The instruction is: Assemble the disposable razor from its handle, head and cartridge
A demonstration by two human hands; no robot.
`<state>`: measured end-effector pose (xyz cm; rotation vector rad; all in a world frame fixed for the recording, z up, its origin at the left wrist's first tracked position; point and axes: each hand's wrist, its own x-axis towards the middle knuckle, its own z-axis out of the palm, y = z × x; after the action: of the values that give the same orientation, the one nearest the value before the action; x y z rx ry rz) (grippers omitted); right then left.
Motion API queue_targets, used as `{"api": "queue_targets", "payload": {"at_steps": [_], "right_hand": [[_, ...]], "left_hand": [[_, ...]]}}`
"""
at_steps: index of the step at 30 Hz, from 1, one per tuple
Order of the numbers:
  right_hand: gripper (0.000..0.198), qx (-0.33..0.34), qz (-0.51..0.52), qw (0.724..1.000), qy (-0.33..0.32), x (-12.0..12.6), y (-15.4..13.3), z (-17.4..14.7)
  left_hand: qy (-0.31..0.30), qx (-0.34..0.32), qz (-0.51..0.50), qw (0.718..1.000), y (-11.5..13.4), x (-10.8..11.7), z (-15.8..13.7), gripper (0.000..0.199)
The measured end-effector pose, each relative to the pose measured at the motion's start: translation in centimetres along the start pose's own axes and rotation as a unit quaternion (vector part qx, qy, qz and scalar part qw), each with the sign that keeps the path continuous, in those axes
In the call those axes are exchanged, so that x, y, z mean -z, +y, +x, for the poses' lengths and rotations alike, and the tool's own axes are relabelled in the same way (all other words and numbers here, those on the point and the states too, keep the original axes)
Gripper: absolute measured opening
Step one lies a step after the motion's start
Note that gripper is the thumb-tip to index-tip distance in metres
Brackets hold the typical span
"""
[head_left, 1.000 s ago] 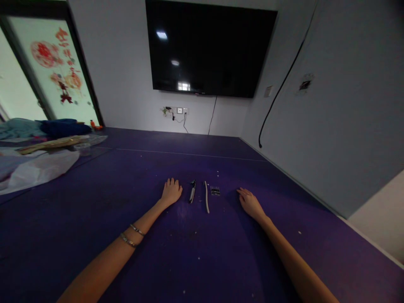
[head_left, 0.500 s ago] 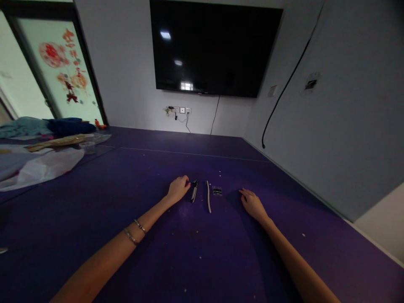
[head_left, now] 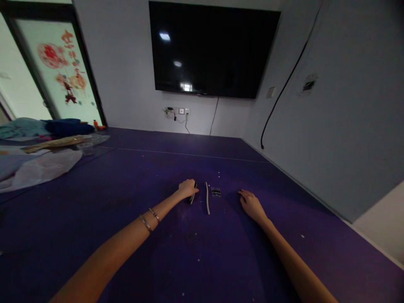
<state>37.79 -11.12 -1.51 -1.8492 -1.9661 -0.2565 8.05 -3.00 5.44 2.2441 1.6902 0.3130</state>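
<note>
My left hand (head_left: 188,187), with two bracelets on the forearm, is closed over a slim black-and-silver tool (head_left: 191,199) on the purple surface. The fingers cover much of it, so its exact kind does not show. Just right of that hand lies a short pale length of cable (head_left: 207,198), pointing away from me. Beside the cable sits a small clear packet (head_left: 216,192) with dark pieces in it. My right hand (head_left: 251,203) rests palm down farther right, fingers stretched out and holding nothing. It touches only the surface.
White plastic sheeting (head_left: 44,168), a clear cup (head_left: 86,148) and folded cloths (head_left: 67,126) lie at the far left. A black cable (head_left: 284,86) hangs down the right wall. A television (head_left: 214,50) is mounted above wall sockets (head_left: 181,111). Small white bits dot the purple surface (head_left: 151,261).
My left hand has moved right from beside the black-and-silver tool and closed over it. My right hand stays where it was. The cable and packet have not moved.
</note>
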Motion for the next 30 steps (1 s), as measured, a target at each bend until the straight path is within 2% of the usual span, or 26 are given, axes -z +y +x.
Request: {"api": "queue_targets", "payload": {"at_steps": [3, 7, 11, 15, 23, 30], "right_hand": [[0.04, -0.006, -0.001, 1.0, -0.005, 0.0, 0.1, 0.0], [0.04, -0.014, -0.005, 1.0, -0.011, 0.0, 0.1, 0.0], [0.04, -0.017, -0.004, 1.0, -0.017, 0.0, 0.0, 0.1], [0.04, -0.021, 0.001, 1.0, -0.018, -0.1, 0.1, 0.1], [0.04, -0.019, -0.007, 1.0, -0.015, 0.1, -0.1, 0.0], [0.04, -0.014, -0.011, 1.0, -0.012, 0.1, -0.1, 0.1]], "left_hand": [[-0.013, 0.016, -0.072, 0.997, -0.3, 0.4, 0.1, 0.015], [-0.039, 0.034, -0.202, 0.978, -1.2, 1.8, 0.6, 0.024], [-0.074, 0.05, -0.355, 0.931, -2.5, 3.1, 0.9, 0.021], [-0.092, 0.085, -0.464, 0.877, -4.0, 3.3, 1.6, 0.021], [-0.134, 0.18, -0.555, 0.801, -6.6, 2.7, 4.3, 0.029], [-0.126, 0.23, -0.558, 0.787, -7.5, 2.3, 5.3, 0.037]]}}
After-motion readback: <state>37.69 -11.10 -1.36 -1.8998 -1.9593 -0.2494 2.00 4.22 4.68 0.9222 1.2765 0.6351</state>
